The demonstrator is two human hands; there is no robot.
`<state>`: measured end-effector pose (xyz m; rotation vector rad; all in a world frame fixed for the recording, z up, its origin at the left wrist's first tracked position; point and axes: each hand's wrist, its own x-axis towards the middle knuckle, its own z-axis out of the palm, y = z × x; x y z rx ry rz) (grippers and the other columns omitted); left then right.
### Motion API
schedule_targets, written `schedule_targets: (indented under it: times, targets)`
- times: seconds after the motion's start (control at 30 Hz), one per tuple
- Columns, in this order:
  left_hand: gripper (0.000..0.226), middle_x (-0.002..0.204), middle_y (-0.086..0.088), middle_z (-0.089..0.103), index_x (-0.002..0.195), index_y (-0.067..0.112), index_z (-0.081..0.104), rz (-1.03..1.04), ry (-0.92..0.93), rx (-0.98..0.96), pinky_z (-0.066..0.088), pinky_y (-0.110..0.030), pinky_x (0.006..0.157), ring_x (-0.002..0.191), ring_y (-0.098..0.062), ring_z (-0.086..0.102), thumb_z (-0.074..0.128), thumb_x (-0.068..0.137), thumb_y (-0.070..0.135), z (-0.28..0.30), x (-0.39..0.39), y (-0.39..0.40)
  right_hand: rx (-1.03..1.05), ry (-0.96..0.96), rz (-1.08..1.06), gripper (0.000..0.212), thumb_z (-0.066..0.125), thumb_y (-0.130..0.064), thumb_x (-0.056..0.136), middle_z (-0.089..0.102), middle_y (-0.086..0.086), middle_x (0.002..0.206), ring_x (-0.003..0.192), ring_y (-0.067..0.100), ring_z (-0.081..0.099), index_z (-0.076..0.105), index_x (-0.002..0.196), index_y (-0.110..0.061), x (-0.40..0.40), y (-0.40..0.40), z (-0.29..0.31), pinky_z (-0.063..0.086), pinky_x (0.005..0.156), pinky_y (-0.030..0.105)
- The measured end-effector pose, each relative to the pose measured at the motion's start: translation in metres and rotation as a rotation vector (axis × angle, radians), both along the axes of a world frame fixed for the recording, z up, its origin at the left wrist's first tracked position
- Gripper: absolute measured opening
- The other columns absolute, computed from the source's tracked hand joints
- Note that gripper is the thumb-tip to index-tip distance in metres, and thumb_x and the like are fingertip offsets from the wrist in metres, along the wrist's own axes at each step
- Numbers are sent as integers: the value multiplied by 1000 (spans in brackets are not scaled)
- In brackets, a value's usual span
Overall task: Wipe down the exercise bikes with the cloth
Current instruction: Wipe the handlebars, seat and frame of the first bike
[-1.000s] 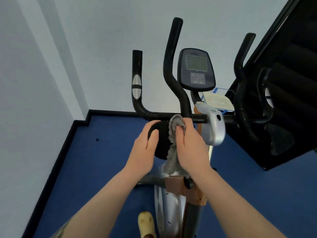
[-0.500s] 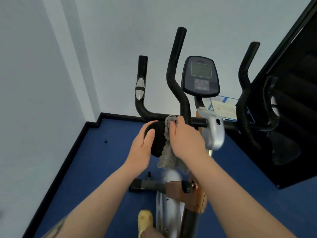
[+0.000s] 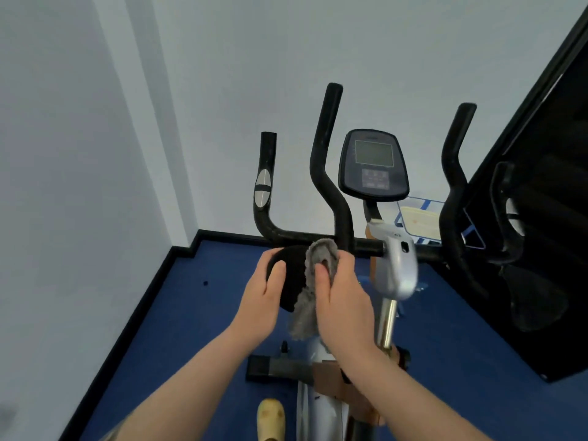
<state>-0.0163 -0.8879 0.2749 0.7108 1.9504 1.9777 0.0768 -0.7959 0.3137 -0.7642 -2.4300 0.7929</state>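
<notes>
An exercise bike with black handlebars [image 3: 327,173] and a console [image 3: 374,165] stands in front of me. A round black pad [image 3: 291,275] sits just below the crossbar. My left hand [image 3: 264,297] grips the pad's left edge, thumb on its face. My right hand [image 3: 342,297] presses a grey fluffy cloth [image 3: 313,278] against the pad's right side, fingers curled over the cloth. The cloth's lower end hangs below my hand.
A silver stem cover [image 3: 397,268] and chrome post [image 3: 388,323] stand right of my hands. A black rack [image 3: 541,249] fills the right side. White walls meet at the left; blue floor [image 3: 178,329] lies below. A yellow shoe [image 3: 270,416] shows at the bottom.
My view has tilted down a little, so the bike sits lower in frame. My right hand has slid the cloth slightly down the pad's right side. My left hand keeps its hold.
</notes>
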Motion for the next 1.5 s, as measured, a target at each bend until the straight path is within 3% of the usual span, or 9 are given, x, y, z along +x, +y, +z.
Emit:
schedule_targets:
  times: [0.17, 0.37, 0.57, 0.7, 0.83, 0.93, 1.13, 1.37, 1.5]
  targets:
    - [26, 114, 9, 64, 122, 23, 57, 28, 26, 10, 44, -7, 83, 103, 5, 60, 38, 106, 16, -2, 1, 2, 212, -263, 52, 24, 30, -44, 103, 53, 1, 80, 81, 32, 59, 39, 97, -23, -38, 40, 23, 32, 61, 36]
    - [24, 110, 18, 66, 123, 26, 57, 41, 30, 28, 45, -9, 85, 106, 3, 60, 40, 106, 23, -9, 4, 1, -147, 214, -85, 23, 39, -46, 98, 58, -22, 87, 80, 8, 61, 39, 120, -41, -4, -9, -17, 48, 68, 32]
    - [28, 113, 29, 61, 123, 36, 51, -8, 69, 32, 42, -5, 86, 110, 7, 57, 41, 97, 35, -9, 4, -3, 217, -107, -76, 26, 32, -43, 102, 44, -13, 64, 59, 18, 48, 42, 116, -24, -28, 25, 2, 33, 59, 33]
    - [26, 112, 26, 62, 121, 37, 51, 32, 59, 66, 41, -5, 86, 108, 9, 56, 40, 97, 33, -11, 11, 0, 22, 113, -110, 21, 43, -36, 101, 57, -13, 84, 65, 16, 51, 47, 119, -25, -12, -2, -11, 40, 70, 35]
    - [30, 115, 29, 59, 126, 38, 47, -23, 86, 32, 40, -4, 88, 111, 9, 54, 40, 96, 36, -10, 6, -4, 344, -174, 14, 19, 33, -40, 102, 53, -4, 74, 56, 19, 45, 38, 101, -22, -29, 30, 11, 31, 60, 36]
    - [29, 118, 22, 59, 127, 35, 48, -25, 64, 57, 42, -8, 90, 112, 7, 55, 40, 99, 33, -11, 8, -1, 253, -398, 30, 31, 29, -39, 104, 65, 10, 99, 84, 31, 57, 48, 106, -15, -63, 47, 35, 30, 64, 35]
    - [34, 126, 18, 57, 134, 30, 45, -77, 91, 11, 40, -5, 90, 115, 9, 53, 40, 100, 33, -14, 2, -7, 209, -81, -47, 22, 31, -48, 100, 51, -11, 74, 63, 22, 50, 35, 111, -29, -7, 11, -2, 28, 53, 33]
    - [28, 123, 16, 56, 125, 38, 45, -48, 73, 35, 39, -5, 90, 112, 11, 53, 37, 106, 20, -9, 8, -3, 311, -361, 7, 39, 24, -46, 104, 66, 10, 97, 86, 32, 61, 49, 113, -16, -46, 36, 19, 29, 59, 35]
    - [25, 119, 22, 61, 125, 39, 48, -30, 43, 50, 40, -4, 88, 113, 10, 54, 40, 103, 31, -8, 13, -4, 644, -276, 28, 32, 33, -38, 103, 60, 6, 100, 89, 28, 59, 47, 123, -17, -23, 20, 3, 27, 64, 33]
